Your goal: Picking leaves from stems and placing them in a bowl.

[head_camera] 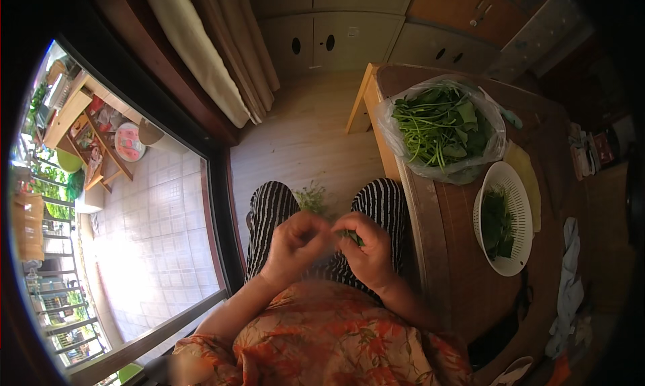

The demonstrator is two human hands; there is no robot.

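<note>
My right hand [370, 247] is curled around a small bunch of green leaves [356, 237] above my lap. Fingertips nearly meeting it, my left hand [297, 245] is bent with thumb and fingers close together; blur hides whether a stem is pinched there. Below and beyond both hands, thin green trimmings [311, 197] lie on the floor between my knees. To the right, a clear plastic bag [496, 146] on the table holds a heap of long-stemmed leafy greens [438, 129]. Nearer me stands a white slotted plastic basket [522, 224] with loose leaves [496, 224] inside.
The wooden table [453, 295] runs along my right side, its edge close to my right knee. A pale cloth [569, 280] lies along its far side. On my left, a dark door frame [219, 219] borders a tiled balcony [156, 209]. Beige curtains [227, 53] hang ahead, near cabinets [352, 41].
</note>
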